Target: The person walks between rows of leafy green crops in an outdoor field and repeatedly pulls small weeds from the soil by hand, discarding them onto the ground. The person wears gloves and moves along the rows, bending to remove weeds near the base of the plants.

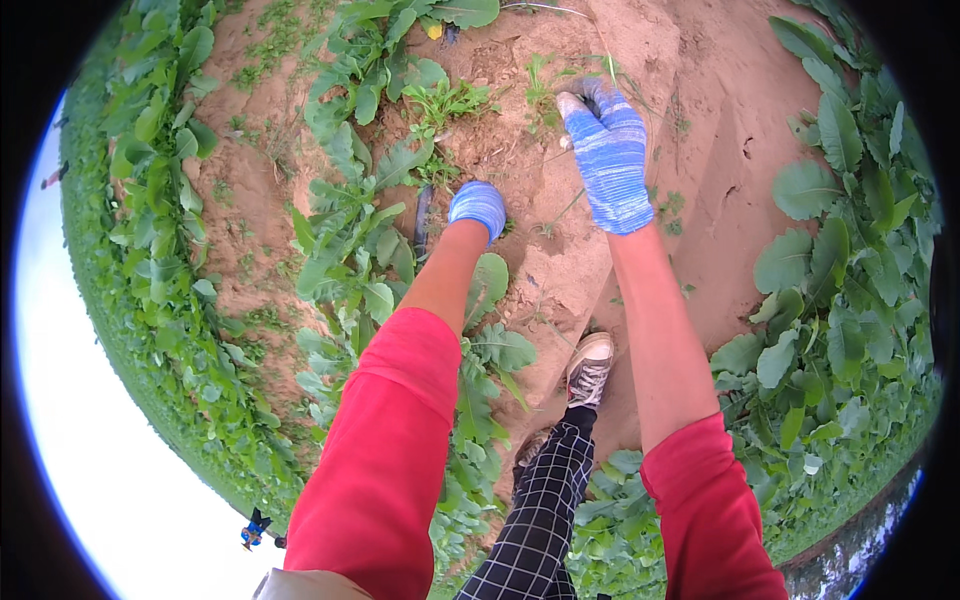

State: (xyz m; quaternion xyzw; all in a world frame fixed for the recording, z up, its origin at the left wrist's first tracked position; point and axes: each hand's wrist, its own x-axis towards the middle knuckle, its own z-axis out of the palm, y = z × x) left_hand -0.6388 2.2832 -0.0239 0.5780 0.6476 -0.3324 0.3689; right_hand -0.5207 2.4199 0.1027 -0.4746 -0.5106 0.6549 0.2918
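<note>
My left hand, in a blue-and-white knitted glove, is low over the soil beside the crop row. Its fingers point down and are hidden behind the back of the hand, so what they hold cannot be seen. Farther forward and to the right is my right hand, gloved alike, with its fingers bent and the greyed tips close to the ground. A small green weed stands just left of those fingertips. Thin grass stems rise by the knuckles; whether the fingers grip any is unclear. A leafy weed grows beyond my left hand.
Broad-leaved crop plants form a row on my left, with a dark drip hose at its foot. Another crop row borders the sandy furrow on the right. My shoe stands at the bed's edge. A distant person shows lower left.
</note>
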